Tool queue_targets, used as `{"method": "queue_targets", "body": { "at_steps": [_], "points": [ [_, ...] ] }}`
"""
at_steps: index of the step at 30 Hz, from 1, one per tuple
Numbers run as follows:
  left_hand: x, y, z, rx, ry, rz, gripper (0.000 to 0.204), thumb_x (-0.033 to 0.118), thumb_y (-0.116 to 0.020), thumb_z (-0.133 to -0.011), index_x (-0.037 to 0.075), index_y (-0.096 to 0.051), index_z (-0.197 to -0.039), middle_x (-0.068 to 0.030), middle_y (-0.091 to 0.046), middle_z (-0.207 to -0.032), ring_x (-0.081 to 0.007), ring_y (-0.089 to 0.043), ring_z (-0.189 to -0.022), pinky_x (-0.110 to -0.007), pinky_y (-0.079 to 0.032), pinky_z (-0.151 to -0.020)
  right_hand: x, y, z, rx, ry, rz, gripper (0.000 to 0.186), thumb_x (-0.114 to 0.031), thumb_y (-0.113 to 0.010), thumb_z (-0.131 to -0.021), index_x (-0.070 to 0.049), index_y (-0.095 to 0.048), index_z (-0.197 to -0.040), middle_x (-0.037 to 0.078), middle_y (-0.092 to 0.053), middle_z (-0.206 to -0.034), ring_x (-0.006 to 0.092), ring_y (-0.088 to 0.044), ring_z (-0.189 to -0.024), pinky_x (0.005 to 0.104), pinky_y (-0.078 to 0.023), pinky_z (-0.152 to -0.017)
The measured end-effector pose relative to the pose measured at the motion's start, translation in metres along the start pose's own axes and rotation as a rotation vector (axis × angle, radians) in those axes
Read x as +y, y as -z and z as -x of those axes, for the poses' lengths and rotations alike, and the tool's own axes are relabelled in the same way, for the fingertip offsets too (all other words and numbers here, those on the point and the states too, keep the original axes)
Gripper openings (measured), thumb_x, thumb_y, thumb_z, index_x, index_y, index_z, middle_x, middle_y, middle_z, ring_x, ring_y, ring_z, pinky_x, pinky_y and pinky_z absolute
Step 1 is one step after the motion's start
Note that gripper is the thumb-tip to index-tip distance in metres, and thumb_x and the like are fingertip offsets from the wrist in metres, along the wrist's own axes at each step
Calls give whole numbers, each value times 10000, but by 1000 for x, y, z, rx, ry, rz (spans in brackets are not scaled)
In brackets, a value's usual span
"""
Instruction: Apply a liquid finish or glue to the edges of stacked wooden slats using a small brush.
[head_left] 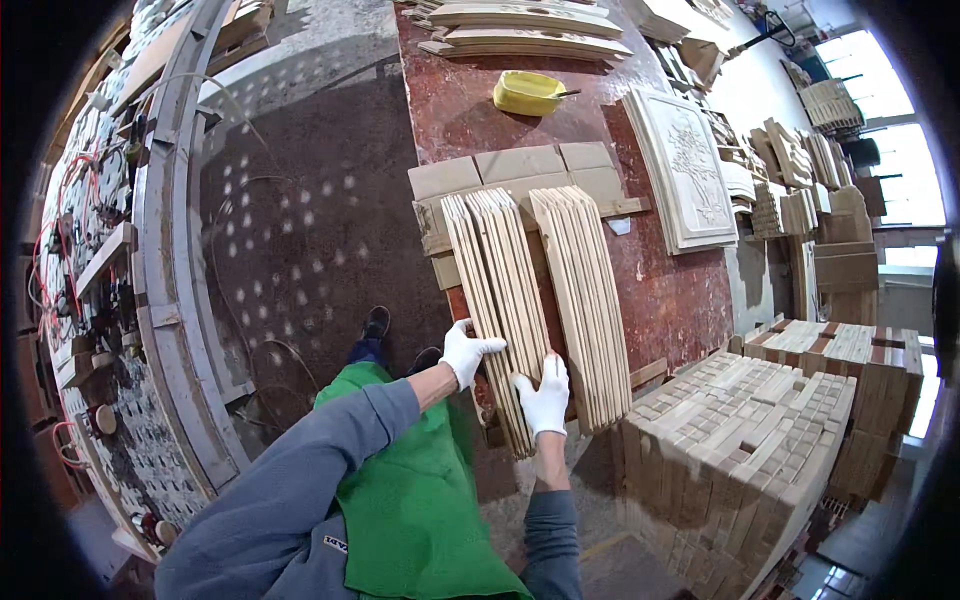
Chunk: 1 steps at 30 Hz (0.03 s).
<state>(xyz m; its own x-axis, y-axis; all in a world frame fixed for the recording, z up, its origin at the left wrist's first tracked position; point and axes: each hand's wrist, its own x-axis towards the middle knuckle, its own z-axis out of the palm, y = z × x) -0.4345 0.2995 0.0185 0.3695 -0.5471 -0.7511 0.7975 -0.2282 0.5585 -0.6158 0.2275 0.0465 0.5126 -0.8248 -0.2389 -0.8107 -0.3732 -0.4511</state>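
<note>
Both my hands wear white gloves. A row of pale wooden slats [497, 300] stands on edge, packed side by side, with pointed far ends. My left hand [464, 354] grips the row's left side near its close end, the thumb reaching over the slats. From the right side, my right hand [545, 396] holds the same row, its thumb and fingers against the outer slats. A narrow gap shows within the row, toward its left. Just to the right, a second row of similar slats [583, 300] lies parallel, untouched. Flattened cardboard [520, 163] lies under their far ends.
A yellow tub [528, 93] with a handle sticking out sits on the red worktable [460, 120]. Carved pale panels [680, 170] are stacked to its right. More wooden pieces [525, 28] lie at the far end. A tall block of stacked wood [740, 430] stands at the near right.
</note>
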Motion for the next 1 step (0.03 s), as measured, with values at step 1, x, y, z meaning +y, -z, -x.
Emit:
{"method": "queue_targets", "body": {
  "at_steps": [1],
  "points": [
    [3,2,5,13,21,9,840,-11,-870,-730,-46,-406,-1430,-244,-578,-1303,-332,-650,-1139,-441,-545,-1018,2,-1,1,-7,-8,2,867,-334,-793,-821,37,-408,-1504,287,-465,-1502,461,-503,-1305,512,-416,-1106]
  ]
}}
